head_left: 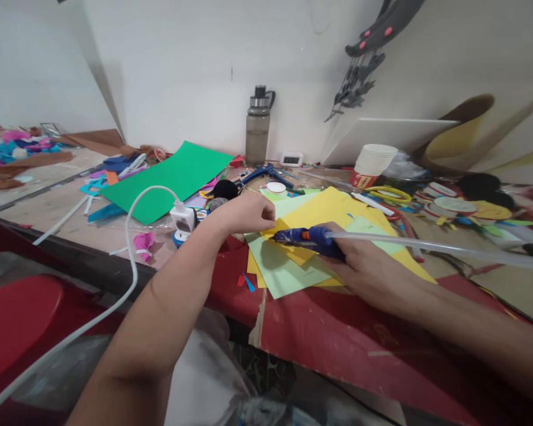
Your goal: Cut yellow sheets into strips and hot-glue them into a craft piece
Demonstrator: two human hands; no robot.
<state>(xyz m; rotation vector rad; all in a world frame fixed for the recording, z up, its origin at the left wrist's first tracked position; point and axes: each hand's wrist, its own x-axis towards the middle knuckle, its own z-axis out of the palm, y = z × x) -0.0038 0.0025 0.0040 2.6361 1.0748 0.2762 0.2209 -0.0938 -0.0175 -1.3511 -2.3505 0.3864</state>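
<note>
My right hand (364, 266) grips a blue glue gun (308, 238), held level with its nozzle pointing left. A long clear glue stick (426, 245) runs out of its back to the right. My left hand (249, 214) is closed in a pinch just left of the nozzle, pressing on the edge of the yellow paper (333, 207). What the fingers pinch is too small to make out. The yellow paper lies over light green sheets (279, 275) on the red table cover (337, 331).
A white cable (131, 236) runs to a power adapter (183, 220). A big green sheet (173, 177) lies at the left. A water bottle (257, 127), stacked paper cups (373, 163), another blue glue gun (262, 173) and paper scraps crowd the back. A red chair (18, 319) sits at the lower left.
</note>
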